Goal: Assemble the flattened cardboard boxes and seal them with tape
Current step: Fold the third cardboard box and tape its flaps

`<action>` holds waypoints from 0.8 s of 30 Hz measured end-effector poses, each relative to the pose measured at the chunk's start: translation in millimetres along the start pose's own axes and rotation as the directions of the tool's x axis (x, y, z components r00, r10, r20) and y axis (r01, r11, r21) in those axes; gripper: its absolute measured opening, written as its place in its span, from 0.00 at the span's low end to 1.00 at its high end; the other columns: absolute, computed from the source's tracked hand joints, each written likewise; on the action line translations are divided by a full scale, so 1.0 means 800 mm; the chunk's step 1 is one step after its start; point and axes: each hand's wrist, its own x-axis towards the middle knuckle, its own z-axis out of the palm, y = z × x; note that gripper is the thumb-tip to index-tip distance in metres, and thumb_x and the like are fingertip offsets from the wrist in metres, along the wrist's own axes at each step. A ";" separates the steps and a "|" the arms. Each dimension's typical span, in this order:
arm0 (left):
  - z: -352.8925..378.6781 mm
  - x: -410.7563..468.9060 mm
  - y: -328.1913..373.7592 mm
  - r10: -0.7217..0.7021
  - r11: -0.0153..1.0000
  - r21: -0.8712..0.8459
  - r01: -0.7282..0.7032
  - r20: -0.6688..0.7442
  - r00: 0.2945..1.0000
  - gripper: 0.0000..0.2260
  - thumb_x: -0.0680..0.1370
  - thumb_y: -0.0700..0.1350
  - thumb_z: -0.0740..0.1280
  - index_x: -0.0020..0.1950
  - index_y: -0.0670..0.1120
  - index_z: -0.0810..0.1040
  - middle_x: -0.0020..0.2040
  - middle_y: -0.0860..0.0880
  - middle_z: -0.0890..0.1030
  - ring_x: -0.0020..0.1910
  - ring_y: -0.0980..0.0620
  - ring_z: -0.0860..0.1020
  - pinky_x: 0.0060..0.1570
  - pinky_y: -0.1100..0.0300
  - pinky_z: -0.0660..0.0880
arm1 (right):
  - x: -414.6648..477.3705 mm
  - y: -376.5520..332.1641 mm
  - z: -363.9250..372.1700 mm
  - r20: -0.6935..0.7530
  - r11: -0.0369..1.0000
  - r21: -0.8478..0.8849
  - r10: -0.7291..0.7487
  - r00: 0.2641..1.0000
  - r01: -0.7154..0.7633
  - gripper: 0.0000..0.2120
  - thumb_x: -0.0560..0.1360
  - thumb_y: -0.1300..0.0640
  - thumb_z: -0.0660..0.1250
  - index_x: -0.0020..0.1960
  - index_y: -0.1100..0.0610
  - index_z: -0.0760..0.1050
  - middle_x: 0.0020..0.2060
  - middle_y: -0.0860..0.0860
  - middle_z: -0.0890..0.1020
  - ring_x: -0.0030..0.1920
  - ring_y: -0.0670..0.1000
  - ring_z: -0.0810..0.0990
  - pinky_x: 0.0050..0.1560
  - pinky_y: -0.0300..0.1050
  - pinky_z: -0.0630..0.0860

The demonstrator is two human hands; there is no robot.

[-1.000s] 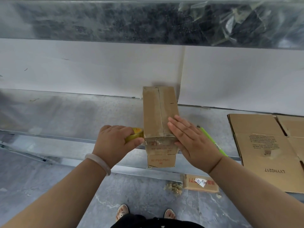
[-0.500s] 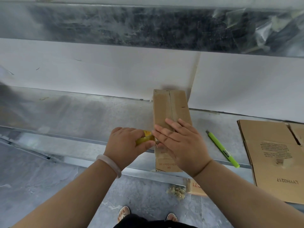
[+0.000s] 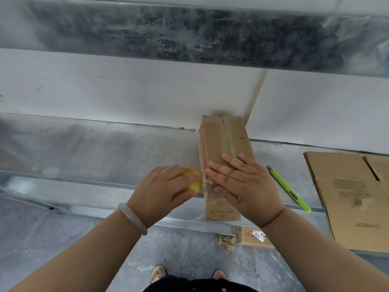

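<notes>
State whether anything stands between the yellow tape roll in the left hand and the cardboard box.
Nothing visible: the left hand holds the tape roll close beside the box, at its left side; the right hand lies flat on top.

Our box point(image 3: 221, 140) is brown with red letters, and our tape roll point(image 3: 194, 185) is yellow. We see a bright green tool point(image 3: 288, 189) and a grey counter point(image 3: 105, 148).

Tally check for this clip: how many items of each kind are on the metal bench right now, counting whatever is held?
Assembled cardboard box: 1
Flattened cardboard box: 1, cut off by the frame edge
Yellow tape roll: 1, gripped by the left hand
Green pen-shaped tool: 1
Total: 4
</notes>
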 end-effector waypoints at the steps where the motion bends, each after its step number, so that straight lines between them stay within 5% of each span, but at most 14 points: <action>1: -0.001 0.003 -0.002 -0.016 1.000 0.000 0.016 0.015 1.000 0.17 0.77 0.54 0.62 0.57 0.46 0.82 0.42 0.50 0.79 0.37 0.52 0.78 0.41 0.60 0.74 | 0.000 0.000 0.000 0.002 1.000 0.013 0.010 1.000 -0.010 0.18 0.80 0.47 0.62 0.67 0.48 0.76 0.66 0.44 0.77 0.69 0.51 0.74 0.66 0.56 0.72; 9: -0.001 0.019 -0.010 -0.052 0.999 0.005 0.052 0.105 0.993 0.25 0.75 0.61 0.57 0.59 0.45 0.82 0.38 0.49 0.77 0.28 0.51 0.76 0.26 0.59 0.76 | 0.003 -0.004 -0.002 -0.002 0.999 0.029 0.035 0.999 -0.035 0.16 0.79 0.47 0.63 0.65 0.49 0.78 0.65 0.44 0.78 0.68 0.51 0.75 0.64 0.57 0.74; 18: 0.004 0.001 -0.028 0.030 0.997 -0.068 -0.031 -0.016 0.999 0.18 0.74 0.59 0.67 0.54 0.48 0.83 0.49 0.51 0.78 0.38 0.57 0.73 0.40 0.65 0.71 | 0.004 -0.006 -0.004 -0.017 0.999 0.035 0.041 0.999 -0.041 0.16 0.79 0.48 0.64 0.65 0.50 0.79 0.64 0.45 0.79 0.68 0.52 0.75 0.65 0.57 0.74; 24: 0.013 0.009 -0.020 -0.010 0.994 -0.108 0.010 0.003 1.000 0.13 0.75 0.53 0.68 0.51 0.48 0.85 0.45 0.49 0.80 0.33 0.53 0.75 0.36 0.59 0.75 | 0.002 -0.005 -0.002 -0.013 1.000 0.019 0.020 1.000 -0.020 0.16 0.79 0.49 0.65 0.65 0.49 0.78 0.65 0.45 0.78 0.69 0.52 0.74 0.65 0.57 0.73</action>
